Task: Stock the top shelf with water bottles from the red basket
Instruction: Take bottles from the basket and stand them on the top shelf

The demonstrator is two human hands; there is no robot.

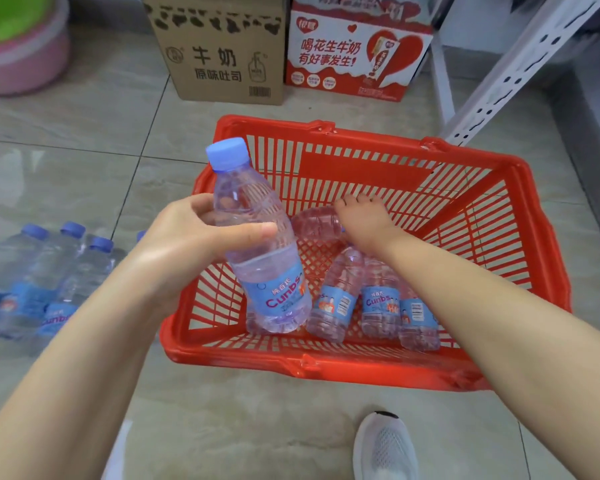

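Far left, on the floor: wrapped pack of bottles [32, 282].

Left grip [187, 244] is clenched round the upper body of one water bottle [257, 244], thumb across the front. The bottle is cap up and tilted, held over the near-left corner of the red basket [361, 168].

On the basket floor at least three more bottles [378, 299] lie side by side, with another lying bottle [316, 223] crosswise behind them.

Right grip [364, 220] rests over that bottle's end; cannot tell whether it has closed.

Judgement: the bottles are full, fairly heavy, thin-walled and slick. Take them mid-body above the label, or by the stiff neck.

Shelf upright [520, 64] at far right; top shelf out of view.
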